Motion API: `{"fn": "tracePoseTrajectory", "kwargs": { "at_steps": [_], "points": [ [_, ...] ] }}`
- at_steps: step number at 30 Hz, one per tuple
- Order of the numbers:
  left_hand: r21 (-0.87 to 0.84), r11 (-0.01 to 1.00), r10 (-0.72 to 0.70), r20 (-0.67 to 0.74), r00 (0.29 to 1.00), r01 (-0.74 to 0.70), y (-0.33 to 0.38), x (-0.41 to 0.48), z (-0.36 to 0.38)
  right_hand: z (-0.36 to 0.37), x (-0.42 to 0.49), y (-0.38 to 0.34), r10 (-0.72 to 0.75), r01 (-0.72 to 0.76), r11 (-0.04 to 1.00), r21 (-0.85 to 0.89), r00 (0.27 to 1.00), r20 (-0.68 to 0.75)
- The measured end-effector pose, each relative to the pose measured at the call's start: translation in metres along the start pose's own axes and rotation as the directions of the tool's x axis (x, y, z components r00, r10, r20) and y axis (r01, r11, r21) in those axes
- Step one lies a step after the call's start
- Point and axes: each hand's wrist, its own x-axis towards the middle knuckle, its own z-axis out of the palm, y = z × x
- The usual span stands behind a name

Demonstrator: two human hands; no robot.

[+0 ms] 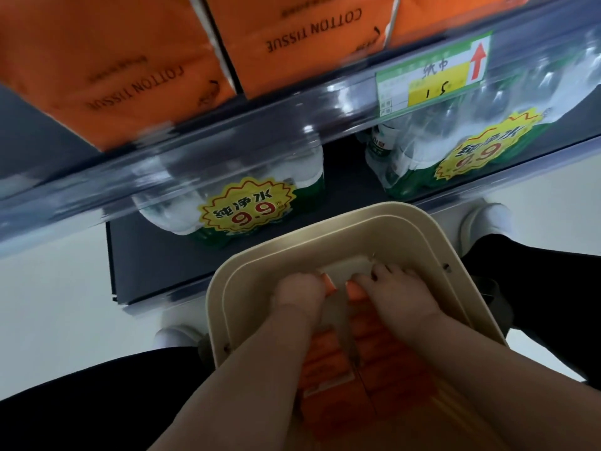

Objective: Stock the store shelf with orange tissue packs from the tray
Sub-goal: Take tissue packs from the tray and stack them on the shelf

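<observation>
Left grip (299, 292), a bare hand, is curled round the top end of an orange tissue pack inside a beige tray (227, 288). Right grip (390, 288), also a bare hand, has its fingers bent over the top end of the neighbouring pack, close beside the left one. Both forearms reach down into the tray from the bottom of the view.

The tissue packs in the tray (383, 349) stand on edge in two rows, side by side, partly hidden by the arms. The far end of the tray shows its pale floor.

Above, at the top of the view, larger orange packs on the shelf (292, 37) sit side by side, printed "COTTON TISSUE". A clear rail along the shelf (227, 141) edge carries a green and yellow price label (432, 73) with a red arrow. On the lower shelf are two wrapped packs of water bottles (234, 203) with yellow "9.9" stickers. The picture is blurred.
</observation>
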Motion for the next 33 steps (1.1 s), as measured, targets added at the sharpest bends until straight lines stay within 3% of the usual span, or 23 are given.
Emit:
{"fn": "tracePoseTrajectory", "kwargs": {
  "at_steps": [10,13,19,26,30,33],
  "points": [
    [-0.166,0.985,-0.084,-0.208,0.974,0.05,-0.023,-0.097,-0.036,-0.054,-0.056,-0.031,0.045,-0.05,0.999,-0.017,0.975,-0.217],
    [-0.112,0.993,-0.079,-0.311,0.947,0.046,-0.03,-0.134,-0.057,-0.078,-0.08,-0.038,0.019,-0.034,0.998,-0.047,0.961,-0.276],
    [-0.23,0.971,-0.187,-0.546,0.817,0.068,-0.052,-0.209,-0.098,-0.14,-0.125,-0.059,-0.073,0.03,0.995,-0.097,0.879,-0.472],
    [-0.299,0.948,-0.301,-0.736,0.606,0.107,-0.087,-0.301,-0.15,-0.212,-0.167,-0.101,-0.109,0.089,0.994,-0.066,0.696,-0.709],
    [-0.398,0.908,-0.413,-0.792,0.45,0.134,-0.115,-0.332,-0.183,-0.261,-0.174,-0.109,-0.107,0.094,0.993,-0.065,0.574,-0.812],
    [-0.408,0.897,-0.44,-0.777,0.45,0.173,-0.133,-0.338,-0.2,-0.29,-0.168,-0.111,-0.103,0.096,0.994,-0.06,0.548,-0.83]
  ]
}}
